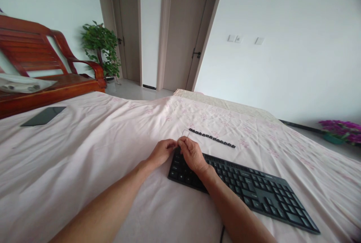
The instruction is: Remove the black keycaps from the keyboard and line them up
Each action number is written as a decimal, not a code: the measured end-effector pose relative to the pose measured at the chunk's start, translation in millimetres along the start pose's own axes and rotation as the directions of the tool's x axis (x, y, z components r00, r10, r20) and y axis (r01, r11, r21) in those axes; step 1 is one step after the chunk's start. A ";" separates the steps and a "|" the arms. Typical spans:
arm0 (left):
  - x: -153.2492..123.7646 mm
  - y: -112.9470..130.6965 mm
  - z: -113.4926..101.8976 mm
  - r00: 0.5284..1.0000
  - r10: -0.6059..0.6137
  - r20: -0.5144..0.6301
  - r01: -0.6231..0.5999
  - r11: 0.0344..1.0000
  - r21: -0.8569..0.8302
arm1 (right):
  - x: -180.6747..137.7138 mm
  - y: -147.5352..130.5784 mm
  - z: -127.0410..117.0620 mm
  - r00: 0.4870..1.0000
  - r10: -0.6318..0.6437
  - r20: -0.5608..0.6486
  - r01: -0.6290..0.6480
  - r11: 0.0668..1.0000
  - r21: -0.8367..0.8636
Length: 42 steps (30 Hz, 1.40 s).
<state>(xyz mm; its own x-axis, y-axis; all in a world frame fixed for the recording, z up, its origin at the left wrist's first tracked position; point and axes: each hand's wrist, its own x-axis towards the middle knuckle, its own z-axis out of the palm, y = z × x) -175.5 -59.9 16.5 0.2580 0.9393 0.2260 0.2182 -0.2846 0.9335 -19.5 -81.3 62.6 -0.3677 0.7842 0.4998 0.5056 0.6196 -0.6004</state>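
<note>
A black keyboard (242, 183) lies at a slant on the pink flowered cloth. My right hand (193, 154) is closed over its upper left corner, pinching a keycap puller whose thin wire loop (185, 132) sticks up beyond the fingers. Just left of it, my left hand (162, 152) has its fingers curled together at the same corner, touching or almost touching the right fingertips. What the left fingers hold, if anything, is hidden. Beyond the keyboard, several loose black keycaps (211, 137) lie in a slanting row. My right hand and forearm cover part of the keys.
The pink cloth (113, 152) is wrinkled. A dark flat tablet-like object (44, 116) lies on it at the left. A black cable (222, 233) runs beneath my right forearm. Further off are a wooden bench (36, 51), a green plant (101, 47) and purple flowers (342, 128).
</note>
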 end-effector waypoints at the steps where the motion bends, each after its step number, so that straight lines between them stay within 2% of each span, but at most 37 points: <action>1: -0.1 0.2 0.0 1.000 0.012 0.011 -0.012 1.000 0.006 | -1.8 2.2 -1.3 0.999 0.031 -0.010 -0.031 0.999 0.013; 3: -0.2 1.5 0.1 0.999 0.037 0.032 -0.038 0.999 0.026 | -5.3 5.0 -2.4 0.999 0.033 -0.004 -0.033 0.999 0.028; 6: -0.7 5.8 -1.2 0.996 0.064 0.065 -0.068 0.995 0.067 | -8.0 6.1 -0.9 0.999 -0.030 0.029 0.029 0.998 0.048; 11: -2.6 13.6 -9.1 0.974 0.123 0.189 -0.146 0.983 0.115 | -7.4 7.9 2.6 0.999 0.050 0.002 -0.050 0.994 0.092; 15: -2.7 12.8 -11.1 0.960 0.127 0.248 -0.145 0.988 0.055 | -8.2 8.9 3.1 0.999 0.032 -0.004 -0.031 0.994 0.104; 19: -2.5 8.9 -6.1 0.968 0.152 0.198 -0.150 0.988 -0.025 | -10.0 7.8 3.2 0.999 0.018 -0.037 -0.014 0.995 0.100; 24: -5.2 12.9 -3.1 0.974 0.153 0.164 -0.158 0.987 0.019 | -12.6 7.2 3.8 0.998 -0.035 -0.059 0.042 0.991 0.125; 29: -8.1 17.7 -1.0 0.977 0.162 0.136 -0.172 0.983 0.069 | -16.7 10.0 2.4 0.988 -0.047 -0.148 0.066 0.990 0.121; 33: -7.3 14.4 0.6 0.990 0.137 0.039 -0.140 0.985 0.104 | -16.3 7.7 0.8 0.987 -0.052 -0.155 0.072 0.989 0.126; 37: -4.7 6.8 1.5 0.994 0.100 -0.049 -0.101 0.995 -0.011 | -13.2 1.6 -1.3 0.980 -0.068 -0.188 0.087 0.991 0.097; 42: -0.2 0.5 2.1 0.998 0.003 -0.056 -0.014 0.981 -0.191 | -11.7 -1.7 -2.9 0.973 -0.129 -0.189 0.120 0.991 -0.059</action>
<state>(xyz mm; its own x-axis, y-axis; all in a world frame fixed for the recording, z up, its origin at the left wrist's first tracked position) -173.5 -60.6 16.4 0.2055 0.9477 0.2444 0.0308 -0.2559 0.9662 -13.7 -91.7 59.6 -0.2762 0.6772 0.6820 0.5025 0.7066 -0.4981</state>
